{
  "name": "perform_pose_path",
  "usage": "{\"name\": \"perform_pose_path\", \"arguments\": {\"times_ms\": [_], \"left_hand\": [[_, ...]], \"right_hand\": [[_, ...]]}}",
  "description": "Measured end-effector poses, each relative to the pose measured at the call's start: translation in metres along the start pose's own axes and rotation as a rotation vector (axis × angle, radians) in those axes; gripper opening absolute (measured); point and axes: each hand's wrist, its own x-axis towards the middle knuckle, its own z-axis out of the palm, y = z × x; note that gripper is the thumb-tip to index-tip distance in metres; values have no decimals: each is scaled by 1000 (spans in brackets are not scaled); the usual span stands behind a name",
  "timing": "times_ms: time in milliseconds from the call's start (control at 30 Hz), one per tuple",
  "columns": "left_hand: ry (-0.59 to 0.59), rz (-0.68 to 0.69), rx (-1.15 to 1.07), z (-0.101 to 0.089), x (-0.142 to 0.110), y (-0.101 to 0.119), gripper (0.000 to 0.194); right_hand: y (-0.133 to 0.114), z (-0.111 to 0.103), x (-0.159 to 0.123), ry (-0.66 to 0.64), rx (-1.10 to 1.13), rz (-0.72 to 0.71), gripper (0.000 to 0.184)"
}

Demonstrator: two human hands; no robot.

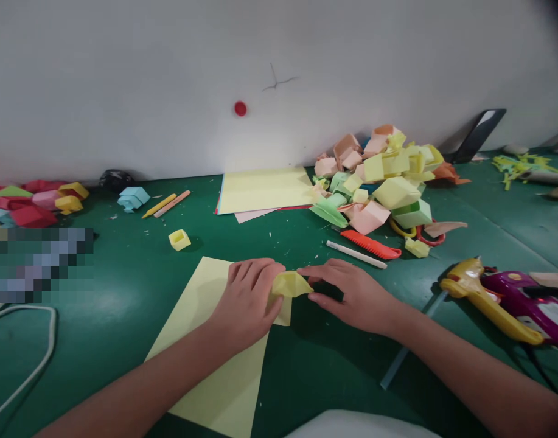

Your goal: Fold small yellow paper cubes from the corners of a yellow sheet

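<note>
A small folded piece of yellow paper (291, 284) is held above the table between my two hands. My left hand (249, 295) is closed on its left side, thumb below and fingers over the top. At the paper's right tip, the thumb and fingertips of my right hand (347, 295) pinch its edge. Beneath my left hand and forearm lies a large yellow sheet (215, 377), flat on the green table (123, 340). A small flat yellow piece (284, 314) shows just under the left thumb.
Folded paper shapes (383, 176) are heaped at the back right, near an orange-red cutter (370, 244) and a white pen-like stick (356, 254). A yellow glue gun (493, 304) lies right. Paper sheets (265, 188) rest against the wall. A yellow paper cup (179, 239) stands left.
</note>
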Motion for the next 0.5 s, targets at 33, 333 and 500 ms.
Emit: {"name": "perform_pose_path", "arguments": {"times_ms": [33, 333, 500], "left_hand": [[22, 30, 10, 0, 0, 0, 28], [-27, 164, 38, 1, 0, -1, 16], [-29, 225, 80, 4, 0, -4, 20]], "right_hand": [[-1, 0, 0, 1, 17, 19, 41], [-4, 3, 0, 13, 135, 11, 30], [-4, 1, 1, 5, 144, -84, 26]]}}
